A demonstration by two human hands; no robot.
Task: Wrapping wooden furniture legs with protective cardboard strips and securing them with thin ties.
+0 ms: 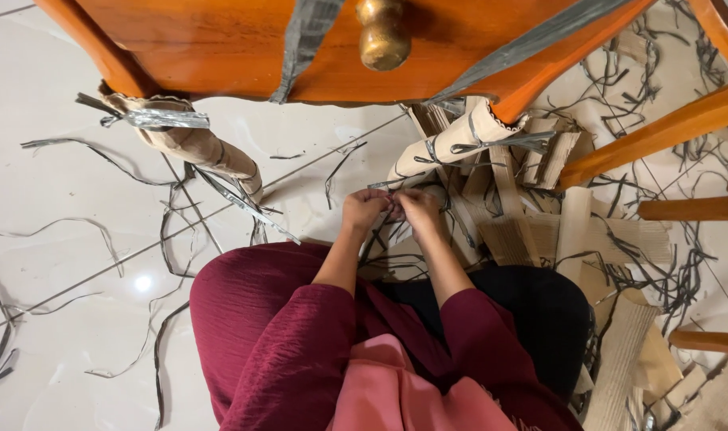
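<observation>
We're working the dark strap [396, 209] at the foot of the cardboard-wrapped leg [460, 137], on the floor [60, 239] just ahead of our knees. Leg's long axis is running up-right from the hands. Left hand [364, 209] and right hand [418, 209] are pinching together on the strap, equally near.

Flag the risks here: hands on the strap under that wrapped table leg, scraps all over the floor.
1. Both hands, left and right, pinch a thin strap together; its edge may cut fingers if it slips.
2. Cut straps litter the glossy floor; likely slip or snag hazard.
3. Cardboard piled beside the knees could hide more sharp strap ends.
</observation>
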